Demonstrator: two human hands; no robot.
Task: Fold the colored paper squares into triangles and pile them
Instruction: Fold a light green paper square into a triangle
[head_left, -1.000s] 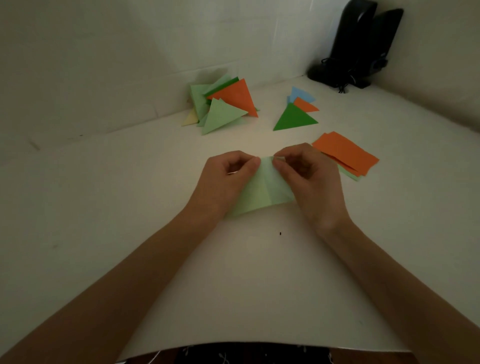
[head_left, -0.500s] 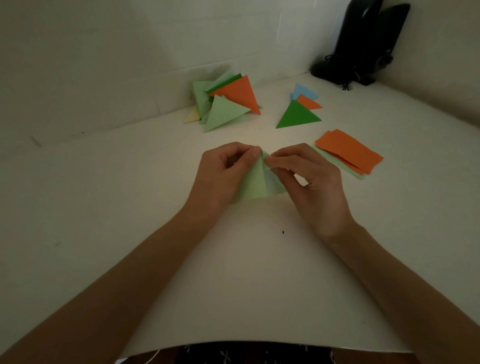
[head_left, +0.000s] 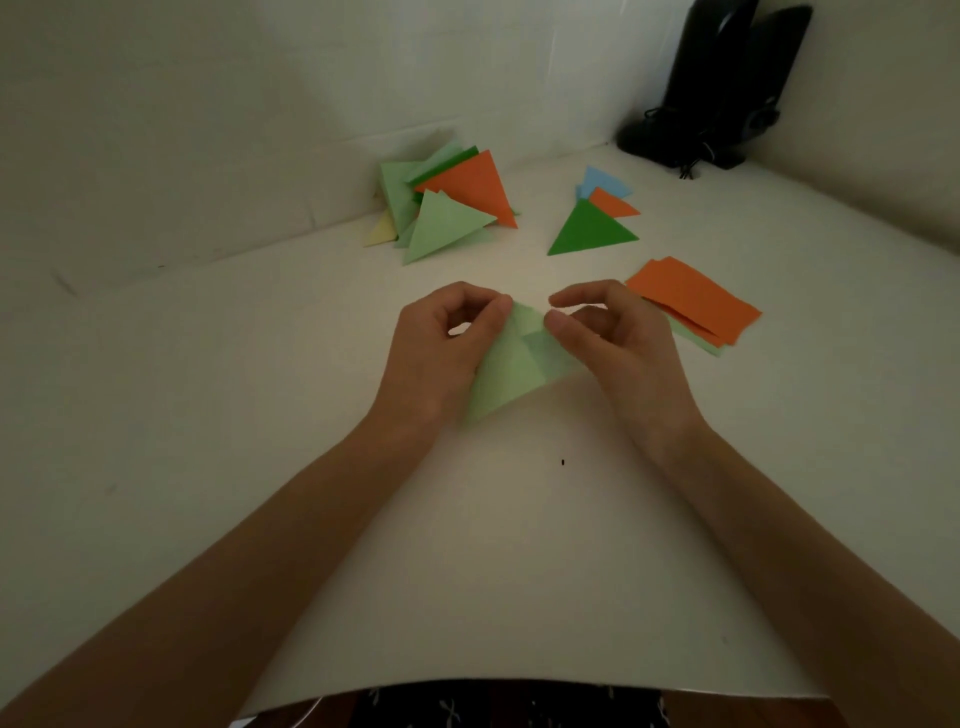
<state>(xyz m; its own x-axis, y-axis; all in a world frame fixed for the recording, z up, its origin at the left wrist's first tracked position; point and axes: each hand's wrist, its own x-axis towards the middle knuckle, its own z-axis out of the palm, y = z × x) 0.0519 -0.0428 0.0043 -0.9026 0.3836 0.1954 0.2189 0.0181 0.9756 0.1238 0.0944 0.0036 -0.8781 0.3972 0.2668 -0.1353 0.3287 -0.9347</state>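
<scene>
The left hand (head_left: 447, 353) is curled, thumb and forefinger pinching the upper left edge of the light green paper (head_left: 511, 374), which lies low over the middle of the desk (head_left: 519, 545) between the two hands. The sheet is part-folded, with one flap lying across another and a point running down toward the left wrist. The right hand (head_left: 618, 343) is curled as well. Its thumb sits on the paper's right flap and its forefinger arches above. In this dim light it seems to be pinching that edge, though the grip itself is hard to make out.

Half a second ago the right forefinger reached across and met the left thumb at the paper's top corner. Now the two have parted and a small gap shows between them, with more of the right flap uncovered. The left hand has barely shifted.

Behind, by the wall, sits the pile of folded triangles (head_left: 452, 208), orange and greens with a pale yellow tip showing. To its right lie a dark green triangle (head_left: 592, 231), a small orange one (head_left: 613, 203) and a blue piece (head_left: 605, 182), overlapping. The stack of unfolded squares (head_left: 696, 301), orange on top, lies just beyond the right hand. Black speakers (head_left: 727, 83) stand in the far corner.
</scene>
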